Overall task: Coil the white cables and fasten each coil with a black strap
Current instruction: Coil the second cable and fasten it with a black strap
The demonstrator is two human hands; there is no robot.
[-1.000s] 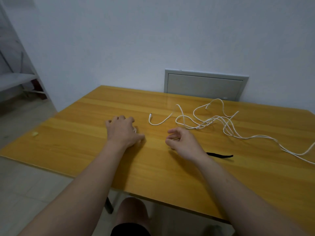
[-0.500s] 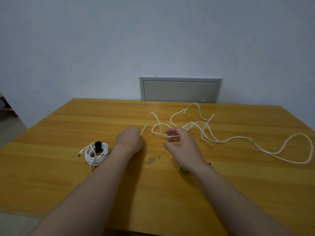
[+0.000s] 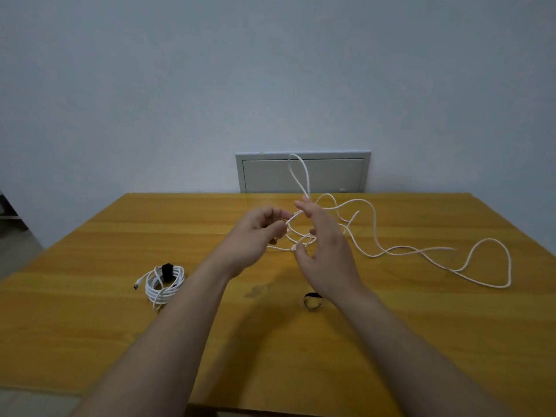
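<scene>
Yellow wood worktop (image 3: 90, 341) fills the lower view, with two bare forearms reaching over it. Nearest lies a black strap (image 3: 312, 301), curled into a small ring just beside the right wrist. Left of it and well apart sits a coil (image 3: 164, 284) of white cable, bound at its far side by a black band (image 3: 166, 270), one plug end sticking out to the left. Farther on, both hands hang above the wood. The left hand (image 3: 255, 236) has its fingers curled, thumb and forefinger pinching the cable (image 3: 509, 266). The right hand (image 3: 326, 254) stands edge-on, its fingers nearly straight and clamped on a loop of that cable that rises above the fingertips. Its thumb touches a lower strand. The rest trails in loose bends to the right across the worktop. Beyond, a grey panel (image 3: 304, 176) sits in the pale wall (image 3: 150, 85).
</scene>
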